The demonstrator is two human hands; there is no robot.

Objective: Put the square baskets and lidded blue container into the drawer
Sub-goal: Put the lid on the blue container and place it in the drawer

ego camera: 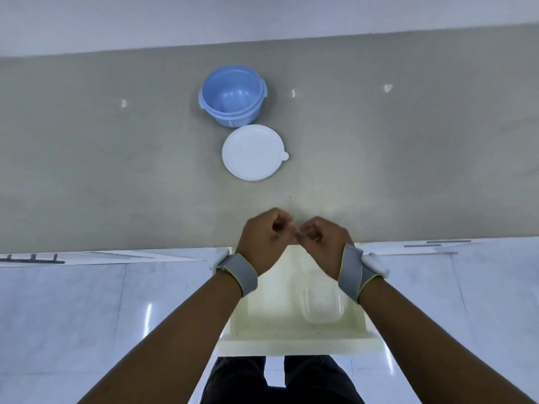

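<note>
Forearms: both reach up from the bottom edge, each with a grey wrist band (238,272) just below the hand.
Drawer (294,339): pulled open below the counter edge, cream inside; the forearms cross its two sides and hide them.
Clear container (322,306): lies in the drawer's right half, pale and see-through, so its outline is hard to make out; whether it is a square basket I cannot tell.
Left hand (264,237): above the drawer's far end, at the counter edge, fingers curled in to a loose fist; nothing visible in it.
Right hand (323,239): just beside the left hand, also over the drawer's far end, fingers curled in; fingertips of the two hands nearly meet, and that spot is blurred, so whether they pinch anything small I cannot tell.
Counter (116,158): grey-beige surface beyond the drawer.
White lid (253,152): flat on the counter, beyond the drawer, apart from both hands, its small tab pointing right.
Blue container (232,96): farther from the drawer than the lid and just beside it, upright, uncovered, hollow inside showing.
Legs: dark trousers (280,380) below the drawer front, cut off by the bottom edge.
</note>
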